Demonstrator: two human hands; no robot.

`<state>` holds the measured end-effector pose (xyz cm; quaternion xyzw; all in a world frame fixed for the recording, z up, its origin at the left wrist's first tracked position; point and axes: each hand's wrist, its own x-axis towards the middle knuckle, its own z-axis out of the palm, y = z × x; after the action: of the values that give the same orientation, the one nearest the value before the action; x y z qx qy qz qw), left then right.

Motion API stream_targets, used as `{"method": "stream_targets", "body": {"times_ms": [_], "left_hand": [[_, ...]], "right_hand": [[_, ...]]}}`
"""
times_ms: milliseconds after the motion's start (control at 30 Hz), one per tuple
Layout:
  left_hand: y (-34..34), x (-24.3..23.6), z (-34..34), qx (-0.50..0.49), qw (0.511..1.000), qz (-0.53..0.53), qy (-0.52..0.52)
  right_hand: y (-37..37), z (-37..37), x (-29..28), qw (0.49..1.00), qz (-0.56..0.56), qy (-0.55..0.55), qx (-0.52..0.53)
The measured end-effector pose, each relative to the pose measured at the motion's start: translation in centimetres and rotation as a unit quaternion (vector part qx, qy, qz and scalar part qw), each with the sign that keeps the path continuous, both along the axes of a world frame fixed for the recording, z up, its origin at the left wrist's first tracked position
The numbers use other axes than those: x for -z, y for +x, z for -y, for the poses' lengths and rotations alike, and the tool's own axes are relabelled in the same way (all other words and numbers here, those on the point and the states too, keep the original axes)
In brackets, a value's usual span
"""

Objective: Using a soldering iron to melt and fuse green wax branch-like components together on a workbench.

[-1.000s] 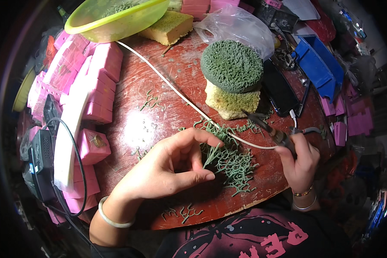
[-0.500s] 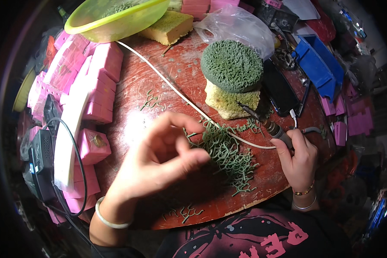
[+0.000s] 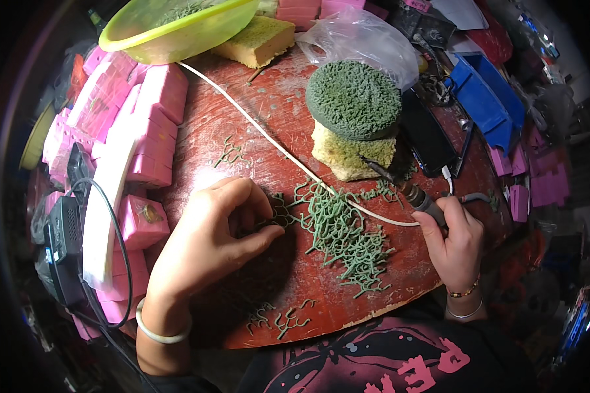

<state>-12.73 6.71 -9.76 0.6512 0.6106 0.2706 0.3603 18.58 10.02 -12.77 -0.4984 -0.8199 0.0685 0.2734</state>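
Note:
My right hand [image 3: 457,239] grips a soldering iron [image 3: 427,204] by its grey handle, at the right of the table. The iron's dark, thin tip points up and left, over the edge of a yellow sponge block [image 3: 351,157]. On that block sits a round, dark green, rough-topped pad [image 3: 354,101]. Left of the middle, my left hand [image 3: 219,232] is low over the table, fingers curled and thumb apart, with a gap between them. Small green branching twigs, waxy-looking, lie beside its fingertips, at the edge of a tangled pile of such twigs [image 3: 347,236].
Stacked pink blocks [image 3: 154,144] line the left side, near a black box with a cable [image 3: 65,242]. A white cord [image 3: 255,128] crosses the red table [image 3: 203,164]. At the back are a yellow-green basin [image 3: 183,36], another sponge and a plastic bag. A phone [image 3: 427,141] and blue tray stand right.
My left hand has moved left and down, from over the twig pile to its left side, its fingers curling more. The right hand and soldering iron stay nearly still.

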Motion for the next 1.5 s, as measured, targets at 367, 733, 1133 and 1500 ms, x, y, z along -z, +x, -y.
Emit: {"method": "stream_targets", "body": {"times_ms": [367, 733, 1133, 1500], "left_hand": [[-1.3, 0.4, -0.1, 0.036, 0.996, -0.084, -0.015], [-1.7, 0.4, -0.1, 0.066, 0.996, -0.055, -0.009], [-0.9, 0.2, -0.1, 0.039, 0.927, 0.355, -0.112], [2.4, 0.2, 0.1, -0.041, 0.856, 0.47, -0.214]], "right_hand": [[0.0, 0.0, 0.1, 1.0, 0.004, 0.005, -0.005], [-0.1, -0.1, 0.0, 1.0, 0.0, 0.003, -0.007], [0.0, -0.1, 0.0, 1.0, -0.004, 0.006, -0.011], [0.1, 0.1, -0.1, 0.999, -0.029, 0.036, -0.013]]}}
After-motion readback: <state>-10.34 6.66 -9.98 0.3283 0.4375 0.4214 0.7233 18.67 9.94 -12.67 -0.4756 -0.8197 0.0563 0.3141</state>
